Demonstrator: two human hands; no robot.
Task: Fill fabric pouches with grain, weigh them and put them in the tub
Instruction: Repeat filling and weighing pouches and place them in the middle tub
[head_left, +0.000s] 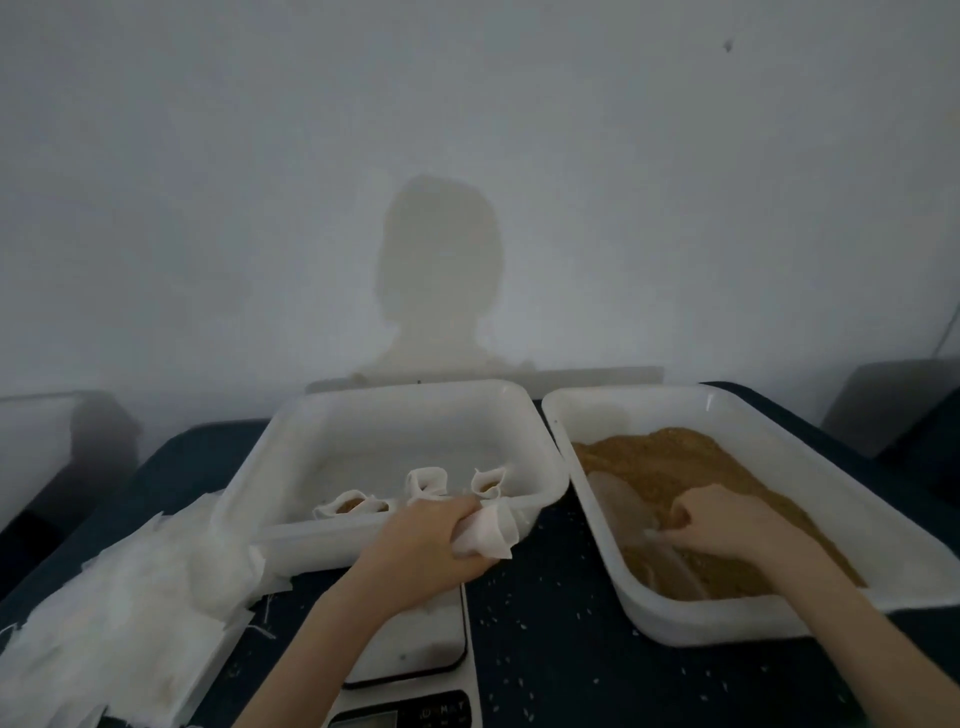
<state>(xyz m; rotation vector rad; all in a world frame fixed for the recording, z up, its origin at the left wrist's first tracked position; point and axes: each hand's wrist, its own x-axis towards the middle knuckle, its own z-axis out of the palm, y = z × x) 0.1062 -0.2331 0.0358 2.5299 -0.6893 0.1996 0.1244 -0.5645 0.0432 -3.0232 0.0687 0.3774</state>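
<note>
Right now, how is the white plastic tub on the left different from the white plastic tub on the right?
The left white plastic tub holds a few small fabric pouches; the right white plastic tub holds loose brown grain. The left tub sits square to the wall; the right one is angled. The right hand digs in the right tub; the left hand grips a pouch beside the left tub. Both are white and rectangular.

White pouch (488, 530) above tub (291, 447) rim

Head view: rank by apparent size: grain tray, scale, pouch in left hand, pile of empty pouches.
1. Grain tray
2. Pile of empty pouches, though nearness to the camera inflates it
3. Scale, partly hidden by the arm
4. Pouch in the left hand
</note>
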